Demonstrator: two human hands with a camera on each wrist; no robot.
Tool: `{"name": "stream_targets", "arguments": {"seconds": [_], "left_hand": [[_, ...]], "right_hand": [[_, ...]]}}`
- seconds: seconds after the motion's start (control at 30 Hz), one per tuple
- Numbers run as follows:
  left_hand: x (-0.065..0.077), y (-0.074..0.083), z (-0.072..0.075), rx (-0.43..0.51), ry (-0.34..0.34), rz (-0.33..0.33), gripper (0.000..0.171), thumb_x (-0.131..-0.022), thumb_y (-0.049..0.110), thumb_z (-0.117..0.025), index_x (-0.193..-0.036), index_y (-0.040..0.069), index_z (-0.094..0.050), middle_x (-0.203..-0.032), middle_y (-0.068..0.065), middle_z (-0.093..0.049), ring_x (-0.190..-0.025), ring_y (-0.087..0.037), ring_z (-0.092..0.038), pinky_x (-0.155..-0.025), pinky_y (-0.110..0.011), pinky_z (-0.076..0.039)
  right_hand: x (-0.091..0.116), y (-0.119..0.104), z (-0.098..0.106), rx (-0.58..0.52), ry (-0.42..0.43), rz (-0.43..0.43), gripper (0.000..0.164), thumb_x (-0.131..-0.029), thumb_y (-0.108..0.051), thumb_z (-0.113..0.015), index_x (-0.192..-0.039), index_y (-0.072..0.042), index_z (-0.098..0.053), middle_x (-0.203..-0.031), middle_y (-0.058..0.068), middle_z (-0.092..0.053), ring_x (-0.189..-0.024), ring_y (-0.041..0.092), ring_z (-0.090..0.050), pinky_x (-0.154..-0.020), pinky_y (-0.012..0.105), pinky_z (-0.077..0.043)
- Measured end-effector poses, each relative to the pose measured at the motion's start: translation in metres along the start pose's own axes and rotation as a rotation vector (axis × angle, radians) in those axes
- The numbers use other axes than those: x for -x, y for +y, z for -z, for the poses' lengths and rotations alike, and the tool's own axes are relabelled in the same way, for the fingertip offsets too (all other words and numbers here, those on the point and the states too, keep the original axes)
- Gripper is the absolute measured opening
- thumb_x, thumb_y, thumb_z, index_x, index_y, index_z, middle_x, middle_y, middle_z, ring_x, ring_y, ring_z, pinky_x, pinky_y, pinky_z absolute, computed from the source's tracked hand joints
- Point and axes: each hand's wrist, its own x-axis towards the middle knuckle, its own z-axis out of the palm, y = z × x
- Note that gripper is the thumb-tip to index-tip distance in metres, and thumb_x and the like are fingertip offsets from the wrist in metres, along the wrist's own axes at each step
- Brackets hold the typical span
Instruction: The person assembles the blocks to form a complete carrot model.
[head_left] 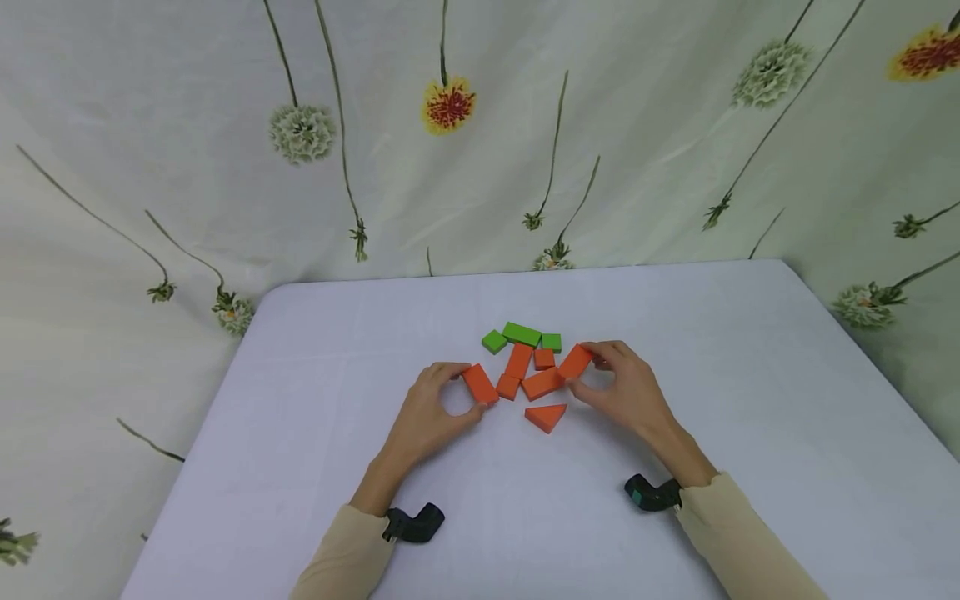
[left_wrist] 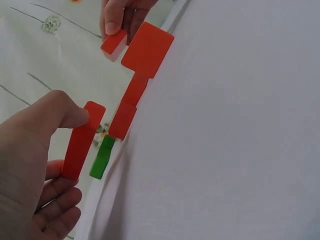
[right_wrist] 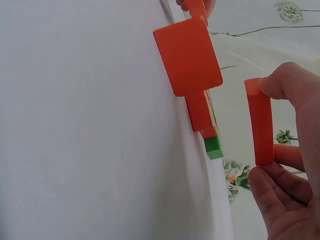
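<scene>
Between thumb and fingers, my left hand point(head_left: 427, 414) pinches an orange rectangular block point(head_left: 481, 384) by its two ends; the left wrist view shows this block point(left_wrist: 83, 142) edge-on. On the other side, my right hand point(head_left: 628, 392) pinches a second orange rectangular block point(head_left: 576, 362), also end to end. Between the hands lie two more orange rectangular blocks, one slanting upright point(head_left: 519, 361) and one crosswise point(head_left: 543, 383). Two small orange blocks sit by them, one at the left point(head_left: 507, 387) and one higher up point(head_left: 544, 359). An orange triangular block point(head_left: 547, 417) lies nearest the person.
Behind the orange pieces, a long green block point(head_left: 522, 334) lies with a small green block on its left point(head_left: 494, 341) and another on its right point(head_left: 551, 342). A white cloth covers the table point(head_left: 337, 333). Beyond its far edge hangs a flower-patterned curtain point(head_left: 637, 108).
</scene>
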Motion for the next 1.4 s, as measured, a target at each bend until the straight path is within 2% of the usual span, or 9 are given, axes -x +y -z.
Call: {"name": "stream_targets", "arguments": {"seconds": [0.33,0.57,0.73,0.93,1.03,1.17,1.4], "left_hand": [[0.021,0.011,0.002,0.027,-0.099,-0.123,0.056,-0.082,0.026,-0.086,-0.133,0.014,-0.065,-0.133,-0.001,-0.063,-0.128,-0.021,-0.057,-0.107,-0.044,-0.052],[0.028,0.009,0.000,0.039,-0.155,-0.200,0.056,-0.082,0.024,-0.087,-0.132,0.015,-0.065,-0.131,0.001,-0.063,-0.126,-0.018,-0.057,-0.107,-0.042,-0.053],[0.029,0.004,-0.002,0.032,-0.179,-0.228,0.057,-0.081,0.025,-0.086,-0.133,0.017,-0.065,-0.131,0.001,-0.064,-0.126,-0.018,-0.057,-0.108,-0.043,-0.052],[0.028,0.002,-0.004,0.031,-0.185,-0.246,0.056,-0.081,0.026,-0.086,-0.132,0.016,-0.065,-0.130,0.001,-0.064,-0.126,-0.018,-0.058,-0.108,-0.044,-0.052],[0.028,0.001,-0.004,0.031,-0.189,-0.253,0.056,-0.081,0.026,-0.087,-0.132,0.016,-0.065,-0.131,0.001,-0.064,-0.126,-0.018,-0.057,-0.108,-0.044,-0.052],[0.028,0.000,-0.005,0.029,-0.197,-0.255,0.056,-0.082,0.027,-0.086,-0.133,0.017,-0.065,-0.132,0.002,-0.064,-0.127,-0.018,-0.057,-0.109,-0.044,-0.051],[0.028,-0.002,-0.007,0.029,-0.204,-0.262,0.057,-0.082,0.026,-0.086,-0.134,0.017,-0.065,-0.132,0.003,-0.063,-0.127,-0.017,-0.056,-0.108,-0.043,-0.052]], "right_hand": [[0.021,-0.016,0.002,-0.120,-0.073,0.120,0.054,-0.084,-0.018,-0.084,-0.133,-0.006,-0.065,-0.126,0.010,-0.065,-0.107,0.031,-0.070,-0.093,0.046,-0.061],[0.033,-0.028,-0.004,-0.297,-0.177,0.210,0.056,-0.084,-0.013,-0.085,-0.136,-0.007,-0.063,-0.126,0.006,-0.065,-0.109,0.021,-0.069,-0.095,0.037,-0.060],[0.040,-0.034,-0.009,-0.352,-0.245,0.256,0.055,-0.085,-0.012,-0.085,-0.135,-0.009,-0.063,-0.123,0.002,-0.066,-0.108,0.018,-0.068,-0.094,0.037,-0.060],[0.046,-0.038,-0.014,-0.319,-0.302,0.307,0.055,-0.085,-0.018,-0.086,-0.135,-0.012,-0.064,-0.125,-0.002,-0.064,-0.112,0.013,-0.068,-0.096,0.033,-0.059],[0.047,-0.039,-0.015,-0.250,-0.287,0.335,0.056,-0.083,-0.021,-0.087,-0.135,-0.015,-0.065,-0.127,-0.003,-0.063,-0.116,0.011,-0.065,-0.100,0.033,-0.057],[0.047,-0.036,-0.016,-0.150,-0.263,0.372,0.057,-0.082,-0.027,-0.088,-0.134,-0.016,-0.067,-0.129,-0.003,-0.063,-0.117,0.013,-0.063,-0.101,0.038,-0.057],[0.041,-0.022,-0.024,-0.112,-0.290,0.369,0.057,-0.084,-0.027,-0.086,-0.135,-0.015,-0.065,-0.131,-0.002,-0.065,-0.120,0.015,-0.063,-0.103,0.040,-0.055]]}}
